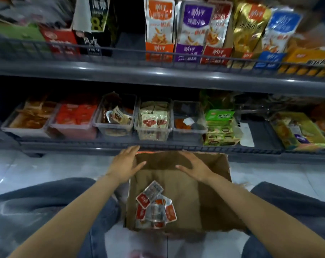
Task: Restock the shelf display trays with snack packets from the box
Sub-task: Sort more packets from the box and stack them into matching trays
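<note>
An open brown cardboard box (210,202) with soft, ragged edges sits on the pale glossy tiled floor (46,168), between the person's knees in faded blue jeans (37,202). A small heap of flat, rectangular red-and-silver foil snack packets (154,205), shiny and crinkled, lies in its near left corner. Both hands are over the far end of the box, apart from each other, fingers straight and spread, holding nothing. The left hand (126,164) is at the far left corner; whether it touches the rim I cannot tell. The right hand (194,167) hovers palm down over the middle. The packets lie well behind both hands, nearer the person's body. Just past the fingertips runs the dark grey metal lower shelf (102,145) with its row of clear plastic display trays (152,134): one holds cream-and-red packets (153,118), and its right-hand neighbour (189,131) is nearly bare. The shelf above carries tall glossy upright pouches (158,28) in orange, purple, gold and blue.
</note>
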Demonstrator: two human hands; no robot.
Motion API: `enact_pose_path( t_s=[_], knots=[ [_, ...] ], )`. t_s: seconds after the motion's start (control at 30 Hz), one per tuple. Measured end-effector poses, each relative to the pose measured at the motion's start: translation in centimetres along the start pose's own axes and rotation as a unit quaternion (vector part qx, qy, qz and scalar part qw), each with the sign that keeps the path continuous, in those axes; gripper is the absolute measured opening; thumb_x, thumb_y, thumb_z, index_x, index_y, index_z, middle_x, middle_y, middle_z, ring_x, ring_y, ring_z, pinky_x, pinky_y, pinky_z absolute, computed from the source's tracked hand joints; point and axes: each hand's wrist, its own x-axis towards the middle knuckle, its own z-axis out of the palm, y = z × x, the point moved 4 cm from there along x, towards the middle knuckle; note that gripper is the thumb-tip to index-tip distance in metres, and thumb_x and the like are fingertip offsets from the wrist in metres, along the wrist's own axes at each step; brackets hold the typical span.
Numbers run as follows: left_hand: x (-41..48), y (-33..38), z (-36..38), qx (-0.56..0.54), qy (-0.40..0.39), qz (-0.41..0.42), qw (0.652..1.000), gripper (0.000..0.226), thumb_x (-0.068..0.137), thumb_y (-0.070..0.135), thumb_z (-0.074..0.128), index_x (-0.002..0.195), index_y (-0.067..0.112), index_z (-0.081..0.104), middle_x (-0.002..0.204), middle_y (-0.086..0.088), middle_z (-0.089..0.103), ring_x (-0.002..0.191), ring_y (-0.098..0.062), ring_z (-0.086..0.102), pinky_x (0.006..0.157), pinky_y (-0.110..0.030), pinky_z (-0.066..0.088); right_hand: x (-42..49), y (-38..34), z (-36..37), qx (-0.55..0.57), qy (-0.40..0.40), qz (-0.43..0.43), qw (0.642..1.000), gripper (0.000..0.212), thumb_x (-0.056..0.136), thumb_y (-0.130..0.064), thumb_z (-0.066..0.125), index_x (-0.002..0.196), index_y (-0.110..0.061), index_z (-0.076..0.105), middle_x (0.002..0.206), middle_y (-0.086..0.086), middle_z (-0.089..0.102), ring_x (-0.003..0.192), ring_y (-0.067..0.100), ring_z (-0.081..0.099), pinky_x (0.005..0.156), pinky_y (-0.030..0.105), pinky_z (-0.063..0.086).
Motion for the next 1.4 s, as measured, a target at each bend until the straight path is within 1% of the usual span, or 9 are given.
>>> enact_pose_path(
  t_s=[0.13,0.4,0.5,0.6,0.8,0.9,1.0,1.2,1.4],
  knots=[
    [-0.5,-2.4,3.7,-0.011,-0.037,-0.038,0.999,0.076,0.089,0.058,0.047,0.150,0.018,0.022,0.151,-0.006,0.033,0.134,-0.026,0.035,0.107,-0.036,0.035,1.4,4.0,5.2,0.059,-0.060,0.097,0.992,0.064,0.088,-0.050,0.056,0.144,-0.031,0.032,0.154,-0.001,0.028,0.141,0.020,0.027,0.116,0.037,0.025],
    [-0.7,-4.0,7.0,-0.059,-0.023,-0.059,0.996,0.079,0.092,0.049,0.048,0.152,0.026,0.002,0.158,0.004,0.015,0.136,-0.022,0.033,0.102,-0.040,0.042,2.5,8.5,13.7,0.132,-0.164,0.218,0.953,0.049,0.092,-0.043,0.055,0.132,-0.013,0.052,0.135,0.006,0.051,0.124,0.021,0.048,0.105,0.027,0.036],
    [-0.7,-4.8,7.7,-0.068,-0.025,-0.078,0.994,0.082,0.091,0.050,0.048,0.152,0.026,-0.002,0.159,0.005,0.009,0.141,-0.020,0.026,0.108,-0.041,0.037,1.9,9.0,16.5,0.202,-0.177,0.245,0.932,0.014,0.093,-0.027,0.059,0.090,-0.016,0.066,0.091,0.003,0.067,0.082,0.013,0.059,0.071,0.016,0.048],
    [-1.2,-6.0,9.0,-0.067,-0.044,-0.113,0.990,0.082,0.090,0.055,0.046,0.150,0.031,-0.004,0.159,0.007,0.007,0.143,-0.020,0.024,0.111,-0.044,0.033,1.6,9.6,19.4,0.219,-0.186,0.273,0.918,0.019,0.089,-0.020,0.065,0.072,-0.016,0.059,0.069,-0.003,0.058,0.062,0.006,0.051,0.053,0.013,0.042],
    [-1.8,-6.5,10.8,-0.122,-0.040,-0.154,0.980,0.077,0.091,0.055,0.044,0.151,0.031,0.003,0.158,0.005,0.015,0.142,-0.021,0.027,0.110,-0.046,0.035,1.8,10.3,22.6,0.239,-0.154,0.348,0.893,0.025,0.075,0.005,0.074,0.067,-0.012,0.057,0.088,0.009,0.064,0.058,0.008,0.056,0.051,0.015,0.047],
    [-1.5,-6.5,10.8,-0.150,-0.047,-0.134,0.978,0.077,0.090,0.054,0.046,0.150,0.034,0.003,0.157,0.005,0.021,0.140,-0.020,0.029,0.109,-0.045,0.036,3.6,11.1,22.6,0.290,-0.093,0.375,0.876,0.020,0.077,0.010,0.068,0.066,-0.006,0.062,0.072,0.006,0.063,0.049,0.005,0.057,0.045,0.012,0.046],
    [-1.2,-6.9,11.0,-0.157,-0.059,-0.125,0.978,0.078,0.088,0.058,0.046,0.149,0.035,0.004,0.156,0.005,0.023,0.140,-0.020,0.029,0.110,-0.043,0.035,5.9,11.3,21.3,0.376,-0.017,0.369,0.850,0.044,0.082,0.014,0.048,0.047,-0.010,0.058,0.057,0.004,0.059,0.064,0.021,0.049,0.061,0.025,0.047],
    [-0.9,-7.2,11.5,-0.158,-0.070,-0.116,0.978,0.090,0.077,0.078,0.032,0.150,0.035,0.003,0.156,0.005,0.023,0.140,-0.018,0.030,0.110,-0.040,0.034,9.9,11.0,22.6,0.392,-0.044,0.351,0.850,0.013,0.091,-0.017,0.056,0.081,-0.012,0.063,0.102,0.021,0.067,0.088,0.028,0.063,0.087,0.043,0.050],
    [-0.5,-7.5,11.6,-0.170,-0.076,-0.115,0.976,0.089,0.078,0.071,0.039,0.150,0.036,0.001,0.154,0.004,0.029,0.138,-0.016,0.033,0.111,-0.039,0.033,12.1,8.2,23.0,0.391,-0.044,0.321,0.861,0.017,0.084,-0.014,0.070,0.097,-0.005,0.066,0.086,0.009,0.068,0.073,0.019,0.063,0.058,0.020,0.049]
  ],
)
